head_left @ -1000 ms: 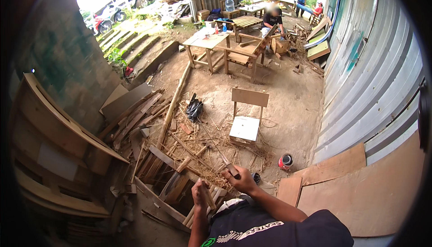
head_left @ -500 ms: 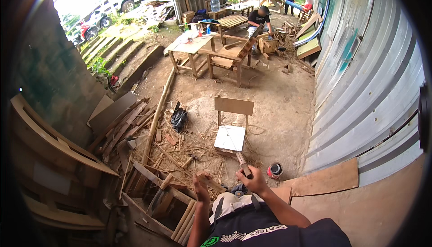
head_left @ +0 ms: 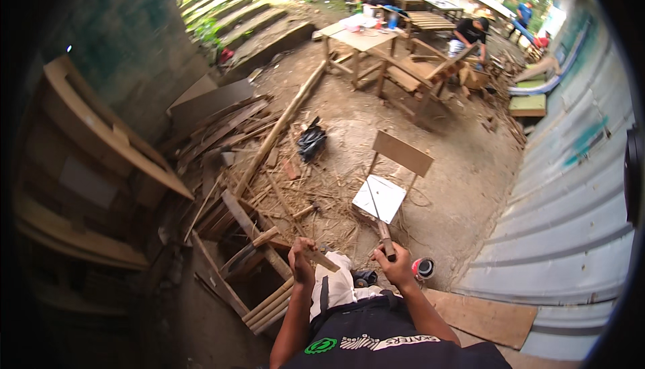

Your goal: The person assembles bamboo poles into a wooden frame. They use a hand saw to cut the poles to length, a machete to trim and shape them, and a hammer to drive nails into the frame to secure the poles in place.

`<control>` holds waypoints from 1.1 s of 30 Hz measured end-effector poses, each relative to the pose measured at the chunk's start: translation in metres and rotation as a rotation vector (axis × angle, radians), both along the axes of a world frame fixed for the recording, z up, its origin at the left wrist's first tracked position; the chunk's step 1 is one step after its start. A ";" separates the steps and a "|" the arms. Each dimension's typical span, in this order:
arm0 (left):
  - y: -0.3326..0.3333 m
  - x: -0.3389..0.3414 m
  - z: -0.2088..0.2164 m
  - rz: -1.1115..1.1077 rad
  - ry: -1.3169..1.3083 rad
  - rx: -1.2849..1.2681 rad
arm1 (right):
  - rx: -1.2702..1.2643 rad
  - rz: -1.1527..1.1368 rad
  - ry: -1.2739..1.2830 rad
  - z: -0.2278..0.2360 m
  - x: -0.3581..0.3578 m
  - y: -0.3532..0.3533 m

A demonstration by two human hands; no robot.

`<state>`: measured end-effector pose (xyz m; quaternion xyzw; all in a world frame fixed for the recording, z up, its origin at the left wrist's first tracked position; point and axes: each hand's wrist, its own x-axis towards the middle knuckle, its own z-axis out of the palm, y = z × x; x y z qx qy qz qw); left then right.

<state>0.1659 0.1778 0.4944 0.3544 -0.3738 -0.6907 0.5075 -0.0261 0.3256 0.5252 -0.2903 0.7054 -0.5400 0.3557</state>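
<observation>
My left hand [head_left: 302, 260] is closed around a short flat piece of wood [head_left: 325, 261], which points toward the right. In my right hand [head_left: 396, 265] is the wooden handle of a long thin tool [head_left: 383, 232]. Its narrow shaft reaches forward over the white seat of a small chair [head_left: 379, 197]; I cannot tell whether it touches the seat or what kind of tool it is. The chair has a brown backrest board [head_left: 402, 153] and stands in front of me. Between the two hands there is a gap.
An open red can [head_left: 422, 268] stands beside my right hand. To the left are a wooden frame [head_left: 269, 302], scrap boards [head_left: 228, 124], a long pole [head_left: 285, 124] and a black plastic bag [head_left: 311, 142]. Farther off, a person [head_left: 470, 35] works near tables [head_left: 359, 36]. Corrugated metal walls the right.
The view has swung left and tilted down, so the scene sits farther right. Both hands keep hold of their things, and the left hand's wood has tipped a little.
</observation>
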 end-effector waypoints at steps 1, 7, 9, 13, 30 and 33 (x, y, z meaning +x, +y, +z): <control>-0.010 0.002 0.000 0.017 0.048 0.018 | -0.012 0.004 -0.001 -0.001 -0.001 -0.014; -0.068 0.030 0.004 0.211 -0.086 -0.027 | -0.004 0.262 0.088 -0.004 -0.002 -0.128; -0.088 0.042 0.005 0.327 -0.001 0.003 | 0.078 0.397 0.116 0.003 0.000 -0.171; -0.125 0.064 0.006 0.514 0.163 -0.032 | -0.039 0.604 0.161 0.020 0.010 -0.244; -0.076 0.133 -0.036 1.337 0.161 0.207 | 0.147 1.364 0.077 -0.041 0.103 -0.392; -0.070 0.115 -0.047 1.467 0.227 0.210 | 0.031 1.521 0.293 -0.083 0.105 -0.429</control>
